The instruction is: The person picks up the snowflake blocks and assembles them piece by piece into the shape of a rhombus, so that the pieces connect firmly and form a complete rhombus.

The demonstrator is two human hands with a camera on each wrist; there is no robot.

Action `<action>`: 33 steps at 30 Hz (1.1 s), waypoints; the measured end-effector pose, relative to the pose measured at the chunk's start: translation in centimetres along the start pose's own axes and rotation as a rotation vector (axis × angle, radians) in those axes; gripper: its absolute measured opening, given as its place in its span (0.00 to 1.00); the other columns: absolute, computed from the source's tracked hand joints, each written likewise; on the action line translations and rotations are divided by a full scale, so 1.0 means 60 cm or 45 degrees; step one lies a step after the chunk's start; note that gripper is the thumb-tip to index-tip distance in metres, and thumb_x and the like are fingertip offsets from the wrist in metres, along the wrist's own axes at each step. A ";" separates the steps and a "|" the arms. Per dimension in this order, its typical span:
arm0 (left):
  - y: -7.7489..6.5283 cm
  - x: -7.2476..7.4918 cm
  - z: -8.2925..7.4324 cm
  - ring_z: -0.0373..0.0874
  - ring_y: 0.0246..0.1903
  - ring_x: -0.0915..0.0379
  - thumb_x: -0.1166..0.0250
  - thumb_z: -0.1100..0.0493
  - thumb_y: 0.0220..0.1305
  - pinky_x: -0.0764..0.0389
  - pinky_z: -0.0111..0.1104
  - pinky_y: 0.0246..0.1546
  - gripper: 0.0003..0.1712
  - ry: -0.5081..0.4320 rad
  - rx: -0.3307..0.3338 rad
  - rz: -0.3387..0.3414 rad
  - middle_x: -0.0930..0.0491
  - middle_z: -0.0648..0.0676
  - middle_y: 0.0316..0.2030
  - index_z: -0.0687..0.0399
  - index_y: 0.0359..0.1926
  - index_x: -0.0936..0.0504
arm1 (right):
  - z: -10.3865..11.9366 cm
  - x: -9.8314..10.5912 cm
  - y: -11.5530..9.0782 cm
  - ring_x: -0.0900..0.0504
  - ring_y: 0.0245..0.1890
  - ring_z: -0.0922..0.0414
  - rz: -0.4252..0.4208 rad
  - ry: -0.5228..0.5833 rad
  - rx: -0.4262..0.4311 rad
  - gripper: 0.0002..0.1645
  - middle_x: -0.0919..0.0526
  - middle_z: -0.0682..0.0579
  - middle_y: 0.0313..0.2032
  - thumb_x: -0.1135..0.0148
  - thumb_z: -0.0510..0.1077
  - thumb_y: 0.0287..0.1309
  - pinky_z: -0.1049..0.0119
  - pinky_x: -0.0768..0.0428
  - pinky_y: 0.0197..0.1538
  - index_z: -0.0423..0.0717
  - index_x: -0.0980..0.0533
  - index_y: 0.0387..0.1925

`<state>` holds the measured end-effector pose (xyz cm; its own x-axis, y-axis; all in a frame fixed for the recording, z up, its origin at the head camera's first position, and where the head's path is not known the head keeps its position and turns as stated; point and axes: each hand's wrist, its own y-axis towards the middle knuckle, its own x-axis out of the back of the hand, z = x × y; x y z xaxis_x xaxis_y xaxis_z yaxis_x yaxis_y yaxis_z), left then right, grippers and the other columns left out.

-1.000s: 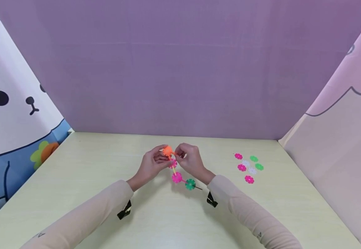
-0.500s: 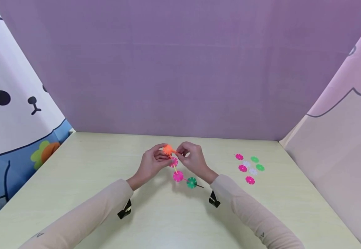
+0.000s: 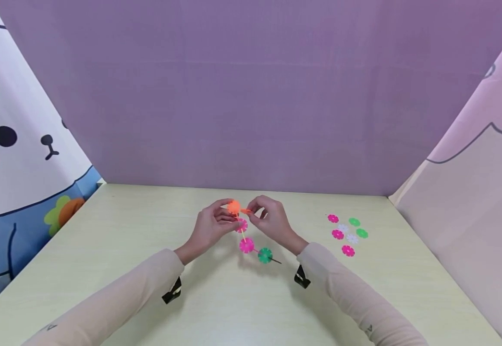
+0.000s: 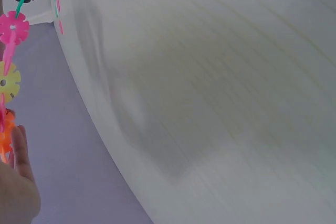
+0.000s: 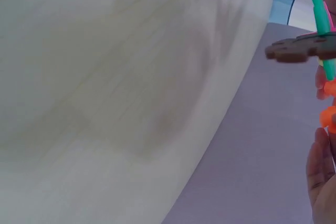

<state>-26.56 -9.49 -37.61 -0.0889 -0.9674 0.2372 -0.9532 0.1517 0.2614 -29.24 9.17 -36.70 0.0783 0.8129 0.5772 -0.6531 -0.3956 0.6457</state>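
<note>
A chain of slotted flower-shaped discs hangs from my left hand point(image 3: 206, 231). Its fingers and thumb hold the upper end, at an orange disc point(image 3: 234, 207). Below it run a pink disc, a yellow disc point(image 4: 14, 81) seen edge-on from the head, another pink disc point(image 3: 247, 245), a green disc point(image 3: 265, 255) and a dark brown disc point(image 5: 299, 49) at the free end. My right hand point(image 3: 273, 222) pinches a second orange disc point(image 3: 245, 211) between thumb and forefinger. It is turned edge-on, close beside the first orange one.
Loose discs lie on the pale table point(image 3: 216, 307) to the right: pink discs point(image 3: 337, 234), green discs point(image 3: 361, 233) and white discs point(image 3: 352, 238). A purple panel point(image 3: 251, 105) stands behind the table, with printed cloth point(image 3: 21, 192) at the left side.
My right hand has shifted slightly right and up with its orange disc, widening the distance to my left hand. The left hand and the hanging chain stay almost in place.
</note>
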 end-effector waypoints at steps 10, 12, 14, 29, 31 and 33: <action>-0.004 -0.003 -0.003 0.46 0.37 0.19 0.27 0.62 0.45 0.18 0.31 0.37 0.36 0.016 0.037 0.004 0.18 0.60 0.38 0.53 0.57 0.30 | 0.004 -0.005 0.001 0.23 0.28 0.61 -0.001 -0.076 0.004 0.05 0.21 0.54 0.26 0.35 0.34 0.48 0.76 0.28 0.21 0.45 0.21 0.29; -0.004 -0.003 -0.003 0.47 0.37 0.19 0.28 0.62 0.45 0.18 0.31 0.37 0.35 0.016 0.030 0.011 0.19 0.61 0.38 0.54 0.57 0.30 | 0.005 -0.006 0.000 0.23 0.28 0.61 -0.009 -0.086 0.019 0.05 0.22 0.54 0.26 0.35 0.34 0.48 0.76 0.29 0.21 0.45 0.21 0.30; -0.004 -0.004 -0.004 0.46 0.37 0.19 0.28 0.61 0.45 0.18 0.31 0.37 0.36 0.018 0.028 0.007 0.18 0.60 0.38 0.54 0.58 0.30 | 0.006 -0.006 0.000 0.23 0.28 0.61 -0.026 -0.103 0.041 0.06 0.21 0.54 0.26 0.35 0.34 0.48 0.76 0.29 0.21 0.45 0.20 0.30; -0.005 -0.005 -0.005 0.45 0.37 0.19 0.28 0.60 0.45 0.19 0.31 0.38 0.36 0.016 0.034 0.005 0.18 0.59 0.37 0.54 0.58 0.31 | 0.012 -0.006 -0.001 0.21 0.25 0.61 0.001 -0.052 0.028 0.06 0.19 0.48 0.27 0.36 0.30 0.48 0.72 0.20 0.29 0.39 0.23 0.30; -0.005 -0.005 -0.004 0.45 0.37 0.19 0.28 0.60 0.46 0.19 0.31 0.38 0.36 0.013 0.027 0.005 0.18 0.59 0.38 0.55 0.58 0.31 | 0.011 -0.006 -0.001 0.21 0.25 0.60 0.011 -0.050 0.044 0.06 0.19 0.48 0.27 0.37 0.29 0.47 0.72 0.20 0.29 0.39 0.23 0.29; -0.005 -0.005 -0.004 0.45 0.36 0.19 0.28 0.60 0.45 0.19 0.31 0.38 0.36 0.013 0.021 0.003 0.18 0.59 0.38 0.55 0.58 0.31 | 0.011 -0.006 -0.002 0.21 0.25 0.60 0.015 -0.051 0.060 0.06 0.19 0.47 0.27 0.37 0.29 0.47 0.73 0.20 0.30 0.39 0.24 0.29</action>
<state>-26.18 -9.21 -37.51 -0.0887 -0.9649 0.2473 -0.9575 0.1510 0.2457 -28.70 8.65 -36.66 0.1019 0.7906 0.6038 -0.6181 -0.4253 0.6611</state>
